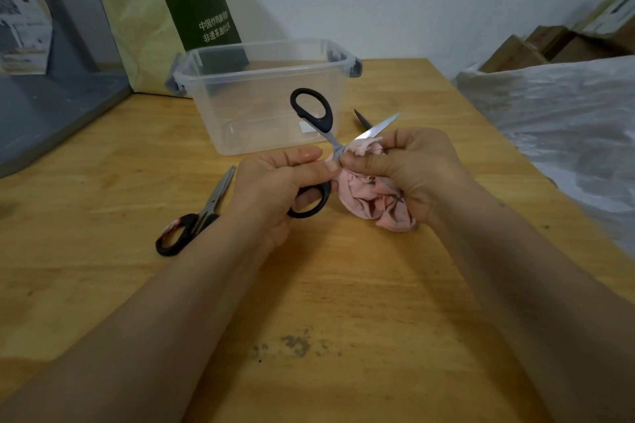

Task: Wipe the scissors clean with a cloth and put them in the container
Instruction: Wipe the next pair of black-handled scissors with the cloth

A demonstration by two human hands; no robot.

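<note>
Forearms reach over a pale wooden table (343,268) with a dark smudge (295,345) near its front edge. Left hand (278,182) grips the lower handle of the splayed scissors (326,122). Right hand (412,172) clenches a pink cloth (371,199) round one blade, just in front of the clear container (240,106). A second pair (196,220) lies flat to the left. White wall behind, with a green-and-yellow bag (165,10); cardboard boxes (549,45) and plastic sheeting (567,120) at right.

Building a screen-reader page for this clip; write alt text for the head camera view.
A person's left hand holds black-handled scissors open while the right hand pinches a bunched pink cloth round one blade near the pivot. Behind them a clear plastic container stands on the wooden table, and a second pair of scissors lies to the left.
</note>
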